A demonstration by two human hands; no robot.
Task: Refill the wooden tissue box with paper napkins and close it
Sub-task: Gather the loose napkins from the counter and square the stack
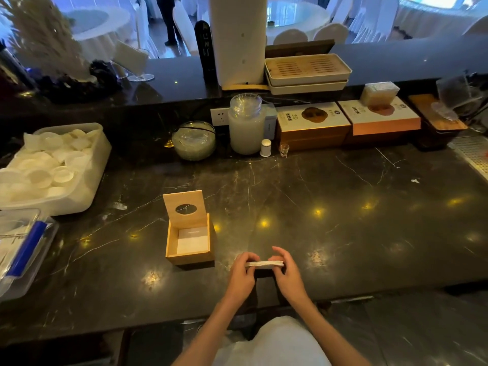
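Observation:
The wooden tissue box (188, 256) stands open on the dark marble counter, left of centre. Its hinged lid (184, 208), with an oval hole, is raised upright at the back. White napkins (192, 240) lie inside on the bottom. To the right of the box, near the counter's front edge, my left hand (241, 273) and my right hand (289, 273) hold a thin flat stack of white paper napkins (264, 264) between them, one hand at each end, just above the counter.
A plastic tub of white cups (97, 165) sits at the left, a clear lidded container (23, 249) in front of it. A glass bowl (194, 141), a tall jar (247, 125), a small shaker (265, 147) and flat boxes (311, 122) line the back.

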